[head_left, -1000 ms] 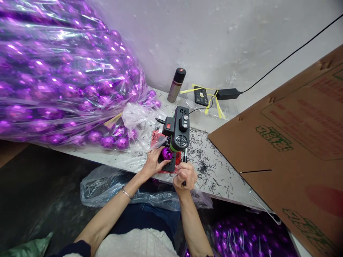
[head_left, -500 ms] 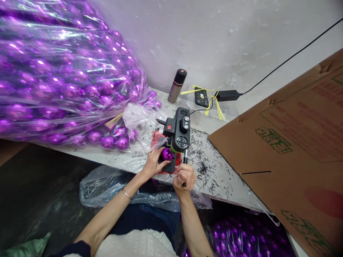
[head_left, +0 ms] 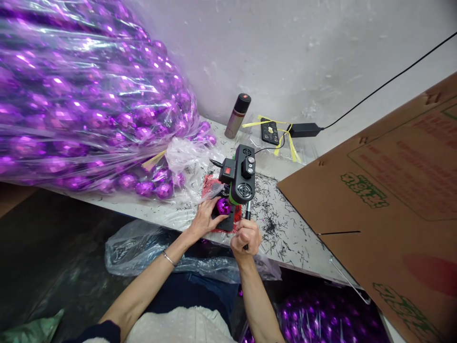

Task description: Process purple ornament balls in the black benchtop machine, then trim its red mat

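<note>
A shiny purple bauble (head_left: 223, 206) sits under the head of a small black bench drill press (head_left: 244, 174) with two round vents and a red switch. My left hand (head_left: 205, 218) grips the bauble from the left between thumb and fingers, against the black base plate (head_left: 226, 224). My right hand (head_left: 247, 237) is closed round the lever handle (head_left: 247, 212) at the machine's right side. The machine's head hides the bit and the top of the bauble.
A big clear bag of purple baubles (head_left: 89, 105) fills the left. Behind the machine stand a bottle (head_left: 238, 116), a phone (head_left: 269, 131) and a power adapter (head_left: 305, 129). Dark shavings (head_left: 271, 226) litter the table right of it, beside a cardboard box (head_left: 385, 190).
The view has shifted very slightly. Both hands keep their places on the bauble and the lever handle, with no other visible difference.
</note>
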`<state>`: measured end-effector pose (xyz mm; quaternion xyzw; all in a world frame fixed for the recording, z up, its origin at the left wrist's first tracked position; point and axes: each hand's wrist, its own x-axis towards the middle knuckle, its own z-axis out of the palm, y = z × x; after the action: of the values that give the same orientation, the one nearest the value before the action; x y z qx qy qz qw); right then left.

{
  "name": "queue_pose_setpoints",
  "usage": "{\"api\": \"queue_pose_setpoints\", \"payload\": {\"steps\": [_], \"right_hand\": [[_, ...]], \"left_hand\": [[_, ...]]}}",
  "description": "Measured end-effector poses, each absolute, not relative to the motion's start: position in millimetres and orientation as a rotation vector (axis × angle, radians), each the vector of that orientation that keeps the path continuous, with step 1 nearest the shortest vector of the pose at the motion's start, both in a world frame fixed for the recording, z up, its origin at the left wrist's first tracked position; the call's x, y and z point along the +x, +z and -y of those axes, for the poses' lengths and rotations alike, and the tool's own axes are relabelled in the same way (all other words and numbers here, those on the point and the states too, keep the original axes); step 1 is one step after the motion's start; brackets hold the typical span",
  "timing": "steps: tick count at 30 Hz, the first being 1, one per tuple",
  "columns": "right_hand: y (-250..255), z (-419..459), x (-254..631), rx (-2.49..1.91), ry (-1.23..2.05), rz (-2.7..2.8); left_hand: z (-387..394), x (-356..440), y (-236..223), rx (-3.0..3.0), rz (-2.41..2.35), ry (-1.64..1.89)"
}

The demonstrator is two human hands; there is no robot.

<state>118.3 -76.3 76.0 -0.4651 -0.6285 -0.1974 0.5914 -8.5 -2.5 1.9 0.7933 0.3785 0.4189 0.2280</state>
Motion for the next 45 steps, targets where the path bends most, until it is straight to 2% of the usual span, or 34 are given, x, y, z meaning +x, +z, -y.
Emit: {"api": "queue_pose_setpoints", "payload": {"steps": [45], "right_hand": [[40.7,68.3,145.3,-0.978,-0.601,1.767]], "left_hand": [[3.6,-7.0,-0.5,2.146,-1.046,1.139]]}}
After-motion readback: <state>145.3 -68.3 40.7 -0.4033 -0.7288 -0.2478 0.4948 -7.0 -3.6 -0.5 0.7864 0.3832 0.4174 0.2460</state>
